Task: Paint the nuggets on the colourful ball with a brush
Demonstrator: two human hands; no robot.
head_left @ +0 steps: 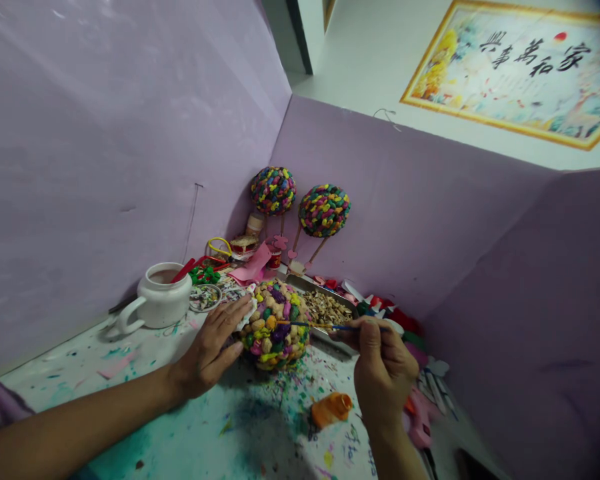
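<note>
A ball (280, 347) covered in lumpy pieces like peanut shells, some painted and some bare, rests on the paint-stained table. My left hand (217, 343) holds its left side, fingers together and stretched along it. A crumpled white tissue (247, 312) lies between those fingers and the ball. In my right hand (383, 360), a thin blue paintbrush (337, 327) is pinched between thumb and fingers. Its tip meets an orange lump on the ball's front. An orange paint bottle (331, 409) lies on its side below, its open mouth facing right.
Behind the ball, a metal tray (325, 340) holds shell pieces. A white mug (163, 300) stands left. Two finished-looking colourful balls (325, 211) on sticks stand at the back corner. Felt scraps (405, 323) and a pink glue gun (420, 417) lie right. Lilac walls (370, 180) enclose the table.
</note>
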